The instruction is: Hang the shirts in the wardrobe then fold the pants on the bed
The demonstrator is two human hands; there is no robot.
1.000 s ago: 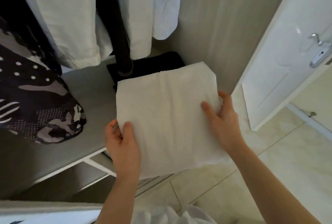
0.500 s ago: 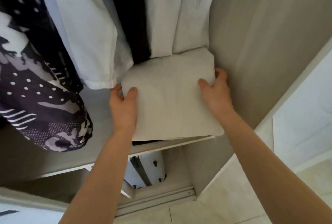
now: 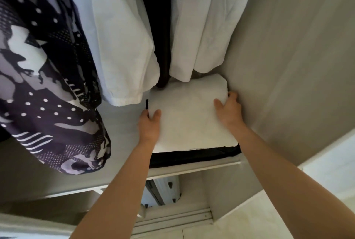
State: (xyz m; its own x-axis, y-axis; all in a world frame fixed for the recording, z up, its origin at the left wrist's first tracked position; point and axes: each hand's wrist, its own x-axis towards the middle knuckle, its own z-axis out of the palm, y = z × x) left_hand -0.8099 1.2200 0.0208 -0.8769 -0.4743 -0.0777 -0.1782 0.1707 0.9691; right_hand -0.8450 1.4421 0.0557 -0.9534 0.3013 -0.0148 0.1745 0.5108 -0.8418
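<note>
Folded white pants (image 3: pixel 190 116), seemingly soft and light: we are clamping left grip (image 3: pixel 148 125) and right grip (image 3: pixel 228 111) on opposite side edges so the folds hold.

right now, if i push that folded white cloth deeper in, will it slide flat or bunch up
Probably floppy: the folded cloth has soft, rounded edges and wrinkles. Likely light: left hand and right hand grip only its sides. Pushed, it may drag on the black garment beneath and bunch.
</note>
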